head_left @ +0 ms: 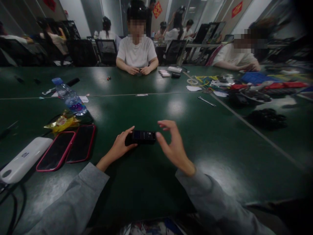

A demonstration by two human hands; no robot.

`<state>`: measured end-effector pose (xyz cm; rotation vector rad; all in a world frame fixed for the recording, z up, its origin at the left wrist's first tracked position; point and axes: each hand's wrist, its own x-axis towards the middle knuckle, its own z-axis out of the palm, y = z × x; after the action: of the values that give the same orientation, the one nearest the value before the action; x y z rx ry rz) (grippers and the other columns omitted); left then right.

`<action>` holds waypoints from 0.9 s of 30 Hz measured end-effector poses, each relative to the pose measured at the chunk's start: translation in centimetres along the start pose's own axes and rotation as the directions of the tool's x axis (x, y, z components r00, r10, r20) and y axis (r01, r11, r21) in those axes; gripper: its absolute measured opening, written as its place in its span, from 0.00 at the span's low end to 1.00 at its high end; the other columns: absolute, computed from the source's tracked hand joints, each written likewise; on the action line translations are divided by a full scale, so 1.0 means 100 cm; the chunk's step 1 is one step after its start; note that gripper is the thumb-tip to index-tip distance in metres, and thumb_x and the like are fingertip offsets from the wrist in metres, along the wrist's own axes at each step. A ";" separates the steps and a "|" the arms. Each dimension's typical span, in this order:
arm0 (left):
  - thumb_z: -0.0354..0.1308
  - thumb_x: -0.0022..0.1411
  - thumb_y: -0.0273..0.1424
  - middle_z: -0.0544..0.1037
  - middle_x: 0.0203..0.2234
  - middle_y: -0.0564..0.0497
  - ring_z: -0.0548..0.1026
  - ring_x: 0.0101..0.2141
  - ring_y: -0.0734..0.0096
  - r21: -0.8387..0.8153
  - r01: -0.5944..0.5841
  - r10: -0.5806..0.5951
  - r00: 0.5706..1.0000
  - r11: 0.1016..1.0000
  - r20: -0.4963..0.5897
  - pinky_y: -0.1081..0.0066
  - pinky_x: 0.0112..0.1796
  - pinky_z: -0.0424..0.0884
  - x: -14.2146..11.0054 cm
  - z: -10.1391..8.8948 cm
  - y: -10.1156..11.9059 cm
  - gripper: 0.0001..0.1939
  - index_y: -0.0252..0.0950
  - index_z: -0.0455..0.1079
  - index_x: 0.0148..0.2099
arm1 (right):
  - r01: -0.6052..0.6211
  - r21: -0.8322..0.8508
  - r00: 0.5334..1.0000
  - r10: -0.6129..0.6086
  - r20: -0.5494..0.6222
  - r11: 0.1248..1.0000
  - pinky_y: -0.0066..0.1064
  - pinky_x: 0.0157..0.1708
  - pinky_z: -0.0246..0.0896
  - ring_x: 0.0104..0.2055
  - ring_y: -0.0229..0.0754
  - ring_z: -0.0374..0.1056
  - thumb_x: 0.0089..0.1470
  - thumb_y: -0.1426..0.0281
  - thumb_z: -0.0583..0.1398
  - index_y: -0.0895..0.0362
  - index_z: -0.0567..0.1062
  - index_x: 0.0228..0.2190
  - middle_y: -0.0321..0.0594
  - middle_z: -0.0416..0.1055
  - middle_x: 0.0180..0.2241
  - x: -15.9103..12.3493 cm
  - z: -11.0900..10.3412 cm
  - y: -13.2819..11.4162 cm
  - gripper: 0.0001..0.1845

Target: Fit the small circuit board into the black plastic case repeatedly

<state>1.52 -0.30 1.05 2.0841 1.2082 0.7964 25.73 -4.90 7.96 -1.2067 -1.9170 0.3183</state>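
box: how is it gripped?

by the left hand, thumb on the near edge and a finger at the far left corner, closed around the left end. the right hand is open at the other end, thumb and fingers apart; i can't tell if the thumb tip touches.

and how would you handle it well?

i'd steady the left end with light, even pressure, thumb low so it stays off the lit face. with the right, i'd meet the short end square on, so the box doesn't swing round. gentle pads, no squeezing near the marks.

which way does it point?

its long axis runs left to right across the frame, nearly level. the lit face looks up towards the wearer. which end is the front, i can't tell.

where is it, then?

just below the middle of the frame, over the green table; whether it rests there or sits slightly raised is hard to say. two phones lie at left, a bottle upper left, a wrench upper right.
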 end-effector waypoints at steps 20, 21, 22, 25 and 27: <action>0.62 0.61 0.38 0.70 0.56 0.48 0.68 0.55 0.58 -0.030 0.013 -0.013 1.000 0.999 0.016 0.51 0.55 0.64 0.004 -0.005 0.006 0.28 0.48 0.59 0.62 | -0.036 0.058 0.970 0.021 0.244 0.998 0.50 0.51 0.68 0.52 0.49 0.67 0.56 0.66 0.63 0.48 0.64 0.55 0.43 0.68 0.50 -0.002 0.037 0.054 0.26; 0.62 0.61 0.38 0.70 0.56 0.48 0.68 0.55 0.58 -0.024 0.012 -0.012 1.000 1.000 0.014 0.51 0.55 0.64 0.004 -0.005 0.006 0.28 0.48 0.59 0.62 | -0.034 0.061 0.968 0.018 0.249 0.998 0.50 0.51 0.68 0.52 0.49 0.67 0.56 0.66 0.63 0.48 0.64 0.55 0.43 0.68 0.49 -0.001 0.037 0.053 0.26; 0.62 0.61 0.37 0.70 0.56 0.48 0.69 0.55 0.59 -0.017 0.011 -0.010 1.000 1.000 0.011 0.52 0.55 0.64 0.004 -0.005 0.007 0.28 0.48 0.59 0.61 | -0.032 0.063 0.968 0.015 0.251 0.997 0.50 0.50 0.68 0.52 0.49 0.67 0.56 0.66 0.63 0.48 0.64 0.54 0.43 0.68 0.49 0.000 0.036 0.054 0.26; 0.63 0.60 0.37 0.70 0.55 0.48 0.69 0.54 0.59 -0.005 0.005 -0.005 1.000 1.000 0.006 0.52 0.55 0.64 0.005 -0.005 0.006 0.28 0.48 0.59 0.61 | -0.036 0.065 0.966 0.018 0.259 0.997 0.50 0.50 0.68 0.51 0.49 0.68 0.55 0.65 0.63 0.47 0.64 0.54 0.42 0.69 0.48 0.001 0.036 0.055 0.26; 0.62 0.61 0.38 0.70 0.55 0.47 0.69 0.54 0.57 -0.007 0.007 -0.007 1.000 1.000 0.009 0.51 0.54 0.65 0.005 -0.004 0.006 0.28 0.47 0.59 0.61 | -0.050 0.066 0.963 0.031 0.267 0.997 0.50 0.50 0.69 0.51 0.49 0.68 0.55 0.65 0.63 0.47 0.64 0.54 0.42 0.68 0.49 0.000 0.036 0.055 0.26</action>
<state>1.72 0.00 1.85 2.0747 1.2056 0.7859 26.50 -1.34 2.44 -1.2056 -2.0907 0.5927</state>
